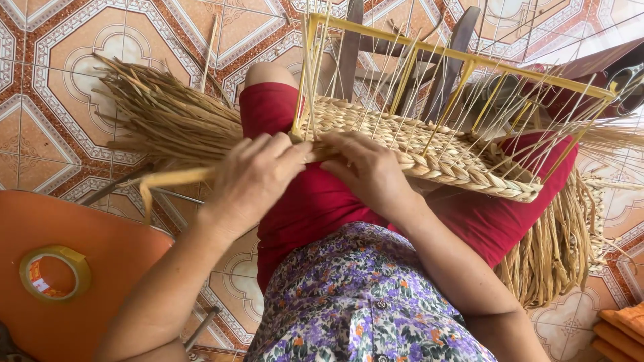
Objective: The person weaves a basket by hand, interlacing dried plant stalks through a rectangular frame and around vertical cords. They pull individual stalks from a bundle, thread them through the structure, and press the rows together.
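A half-woven straw basket [429, 151] on a yellow wire frame [469, 62] rests across my lap, on red trousers. My left hand [251, 177] pinches a twisted straw strand [171, 177] at the basket's near left corner. My right hand [367, 171] presses its fingers on the woven edge beside that corner, holding the weave. Thin pale uprights rise from the woven base to the frame's top bar.
A bundle of loose dry straw [164, 117] lies on the patterned tile floor [60, 87] to the left. More straw [560, 248] hangs at my right thigh. An orange stool [100, 261] at lower left carries a roll of tape [55, 273]. Scissors [627, 84] lie at far right.
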